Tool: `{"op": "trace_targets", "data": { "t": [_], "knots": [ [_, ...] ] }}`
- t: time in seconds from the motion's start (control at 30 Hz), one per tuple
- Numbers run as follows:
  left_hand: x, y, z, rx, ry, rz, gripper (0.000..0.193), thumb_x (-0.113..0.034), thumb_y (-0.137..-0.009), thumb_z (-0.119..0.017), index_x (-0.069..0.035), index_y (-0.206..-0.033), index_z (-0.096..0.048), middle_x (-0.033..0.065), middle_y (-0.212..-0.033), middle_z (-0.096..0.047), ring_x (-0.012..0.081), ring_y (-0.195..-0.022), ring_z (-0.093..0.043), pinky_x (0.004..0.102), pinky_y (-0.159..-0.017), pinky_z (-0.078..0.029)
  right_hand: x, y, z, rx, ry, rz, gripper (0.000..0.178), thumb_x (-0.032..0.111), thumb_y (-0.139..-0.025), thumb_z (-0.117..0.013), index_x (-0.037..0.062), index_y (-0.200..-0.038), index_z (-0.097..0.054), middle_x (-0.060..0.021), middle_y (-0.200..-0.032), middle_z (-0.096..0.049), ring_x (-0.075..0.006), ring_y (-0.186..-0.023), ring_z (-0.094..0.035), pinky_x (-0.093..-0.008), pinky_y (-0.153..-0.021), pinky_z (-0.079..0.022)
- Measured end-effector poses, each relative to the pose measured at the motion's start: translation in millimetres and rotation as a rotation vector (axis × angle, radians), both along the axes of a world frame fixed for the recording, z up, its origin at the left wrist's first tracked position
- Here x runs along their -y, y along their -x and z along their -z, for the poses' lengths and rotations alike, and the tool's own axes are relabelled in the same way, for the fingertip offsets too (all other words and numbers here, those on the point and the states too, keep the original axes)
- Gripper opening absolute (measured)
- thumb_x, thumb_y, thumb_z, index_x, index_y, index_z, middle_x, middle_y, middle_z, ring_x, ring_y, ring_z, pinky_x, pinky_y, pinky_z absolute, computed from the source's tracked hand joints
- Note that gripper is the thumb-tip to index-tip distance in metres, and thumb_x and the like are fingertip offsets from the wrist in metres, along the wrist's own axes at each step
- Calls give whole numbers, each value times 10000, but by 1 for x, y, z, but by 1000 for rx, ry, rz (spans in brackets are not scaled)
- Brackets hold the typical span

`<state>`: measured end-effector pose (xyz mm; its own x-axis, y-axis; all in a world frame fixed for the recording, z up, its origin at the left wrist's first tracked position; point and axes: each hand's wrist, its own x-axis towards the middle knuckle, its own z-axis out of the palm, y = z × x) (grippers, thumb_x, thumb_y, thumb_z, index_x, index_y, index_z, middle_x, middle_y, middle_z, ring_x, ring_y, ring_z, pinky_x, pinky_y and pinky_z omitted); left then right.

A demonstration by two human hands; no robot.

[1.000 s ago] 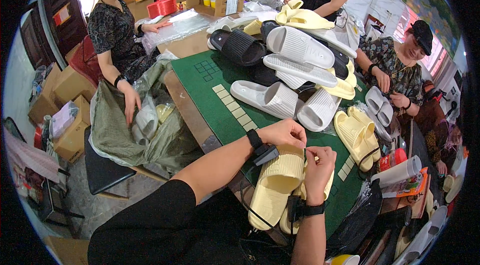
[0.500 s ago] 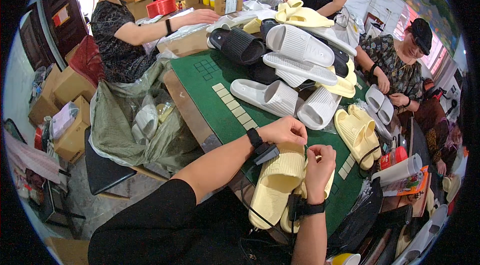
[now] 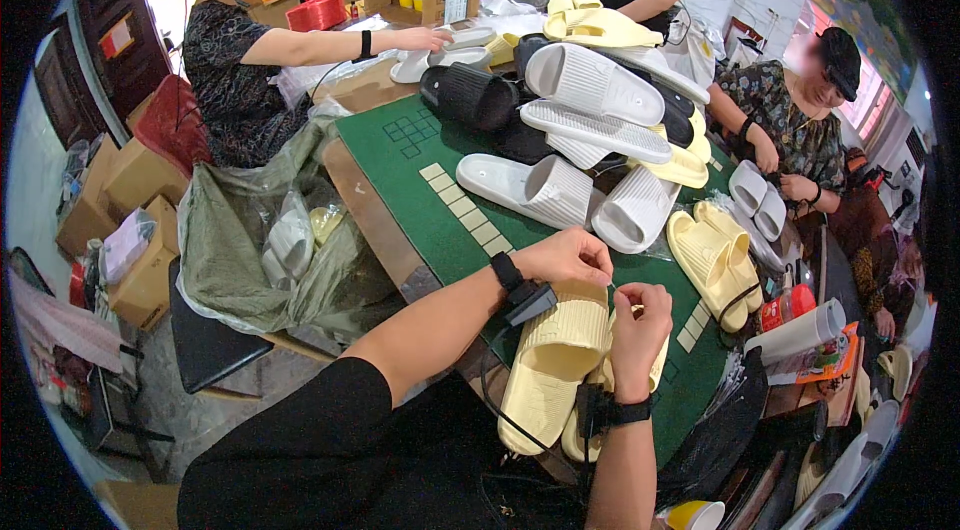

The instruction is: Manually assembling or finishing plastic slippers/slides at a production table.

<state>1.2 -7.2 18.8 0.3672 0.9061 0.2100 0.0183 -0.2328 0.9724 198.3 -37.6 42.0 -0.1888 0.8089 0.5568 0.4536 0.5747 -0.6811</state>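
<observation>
A pair of pale yellow slippers [image 3: 543, 385] lies at the table's near edge, toes away from me; my forearm and wrist partly cover the right one. Above the toe end, my left hand [image 3: 562, 260] pinches with thumb and forefinger. Close to its right, my right hand [image 3: 641, 325] is also closed in a pinch, its fingertips almost meeting the left ones. Whatever lies between the fingertips is too small to make out. Each wrist wears a black band; a dark device [image 3: 530, 303] hangs at the left one. Thin black cords run down over the slippers.
Grey, black and yellow slippers [image 3: 595, 85] are heaped on the green tabletop [image 3: 390, 165]. Another yellow pair [image 3: 712, 255], with a black cord around it, lies right. A lined sack [image 3: 225, 230] holds wrapped slippers at left. Several co-workers stand or sit around the table.
My hands stay almost in place, fingertips still close together. The co-worker at the left now has a hand on a grey slipper at the heap's far left. The view has shifted slightly.
</observation>
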Motion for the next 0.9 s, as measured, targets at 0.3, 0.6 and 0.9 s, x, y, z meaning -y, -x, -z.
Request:
{"op": "trace_targets", "data": {
  "t": [0.3, 0.6, 0.9],
  "knots": [
    [3, 1, 0, 35, 6, -37, 124, -105, -835, -744, -8, -895, -694, 25, -853, -691, 80, -788, -617, 244, -734, -509, 3, 1, -1, 5, 25, -11, 77, -43, -761, -671, 11, -805, -639, -91, -776, -559, -244, -771, -547, -343, -607, -455],
    [3, 0, -3, -16, 11, -9, 138, -98, -824, -747, -3, -906, -688, 27, -876, -691, 84, -805, -621, 245, -756, -509, 1, 0, 1, -8, 5, -3, 85, -41, -757, -675, 20, -803, -639, -102, -785, -561, -254, -767, -547, -354, -624, -450],
    [3, 0, -11, -62, 48, 2, 126, -72, -819, -745, 14, -884, -681, 51, -914, -688, 105, -847, -623, 260, -793, -502, -6, -2, 6, 16, -88, 1, 75, -26, -755, -688, 19, -795, -644, -74, -767, -574, -216, -755, -559, -313, -584, -471]
  ]
}}
